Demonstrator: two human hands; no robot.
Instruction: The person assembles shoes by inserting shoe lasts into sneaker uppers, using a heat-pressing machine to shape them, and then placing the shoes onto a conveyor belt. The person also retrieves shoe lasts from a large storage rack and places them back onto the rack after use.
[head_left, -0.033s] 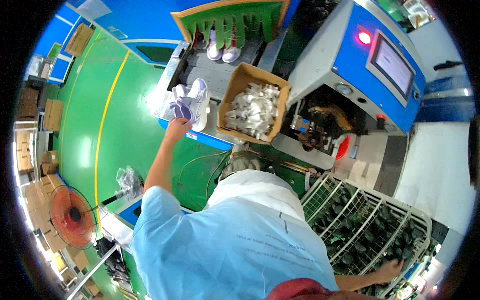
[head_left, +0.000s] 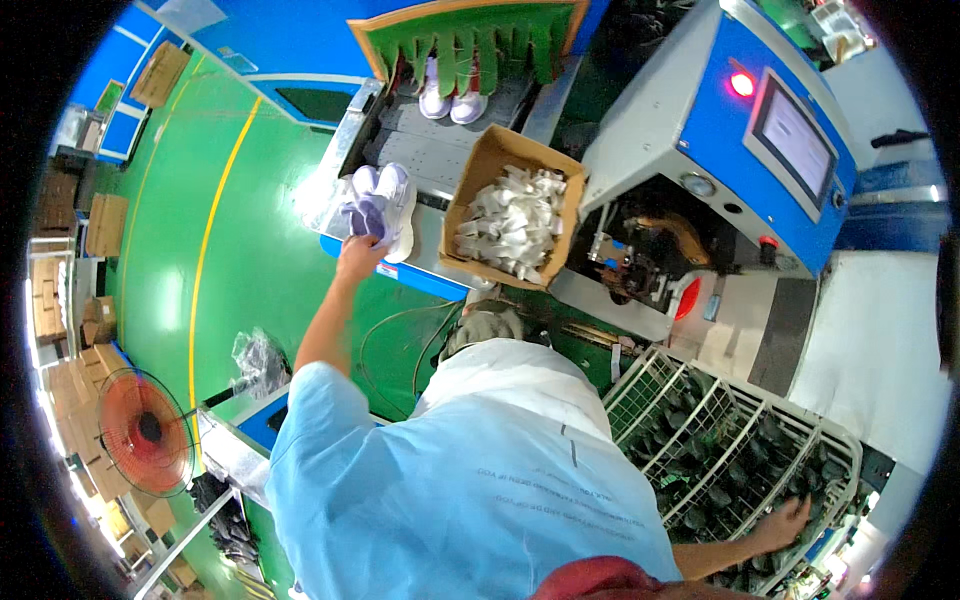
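Note:
A pair of white and purple sneakers (head_left: 400,205) rests at the near left end of the conveyor. My left hand (head_left: 360,258) is closed on the heel end of the sneakers, its fingers partly hidden. On my other side, my right hand (head_left: 785,525) hangs over a white wire rack (head_left: 728,425) filled with black pieces whose kind is hard to make out. Its fingers are loosely curled and apart, and no held thing shows. Beside the sneakers stands a cardboard box (head_left: 462,205) of crumpled white pieces.
Another pair of sneakers (head_left: 450,106) comes out under a green strip curtain (head_left: 470,55) on the conveyor (head_left: 420,150). A blue and white machine (head_left: 720,140) with a screen and red light stands right of the box. An orange fan (head_left: 148,430) is far left.
The sneakers have tipped slightly and sit a little lower, with my left hand still at them. My right hand has shifted slightly up over the rack.

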